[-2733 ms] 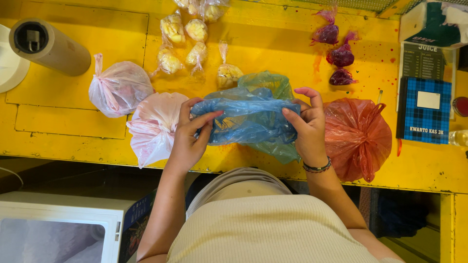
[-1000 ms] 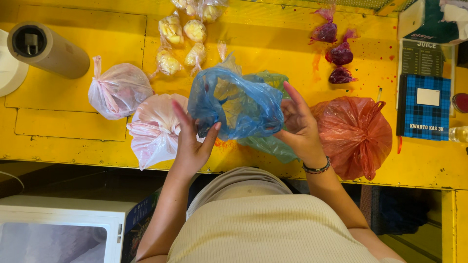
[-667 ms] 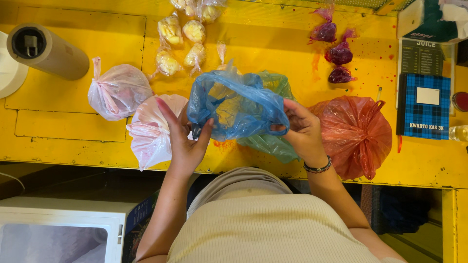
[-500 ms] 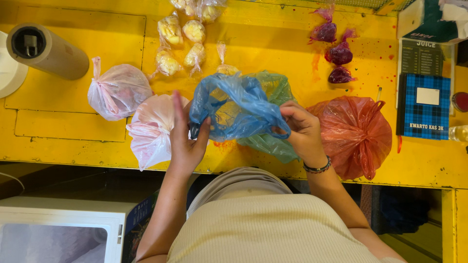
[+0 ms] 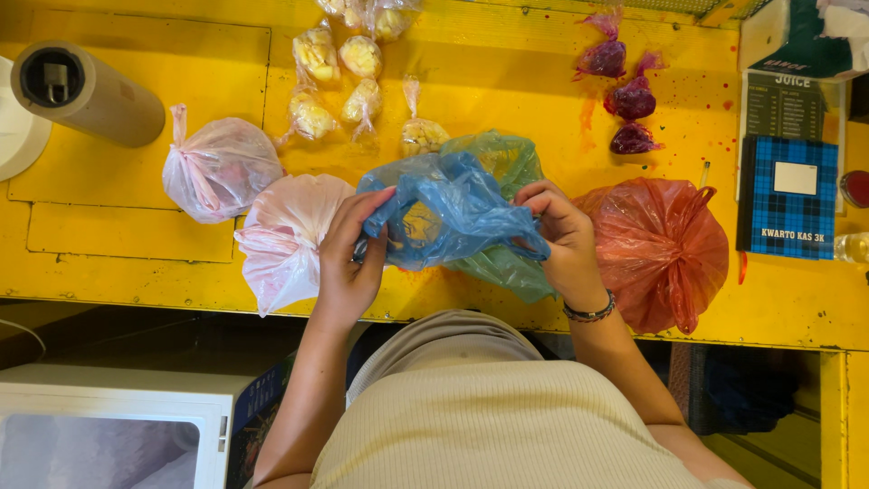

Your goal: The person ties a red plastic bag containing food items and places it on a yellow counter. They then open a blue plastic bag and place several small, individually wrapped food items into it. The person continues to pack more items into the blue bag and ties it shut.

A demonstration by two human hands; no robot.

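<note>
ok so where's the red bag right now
In the head view the red bag sits on the yellow counter, just right of the right hand, left of the blue notebook.

white plate [image 5: 14, 136] cut off, blue bag [image 5: 453, 213] contents perhaps fruit

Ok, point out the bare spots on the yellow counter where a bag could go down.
Widest bare patch: the yellow counter left of the tied pink bag, below the grey roll. A second lies between the small yellow packets and the purple packets. It is crowded around both hands: left hand and right hand grip the blue bag, with the red bag alongside.
</note>
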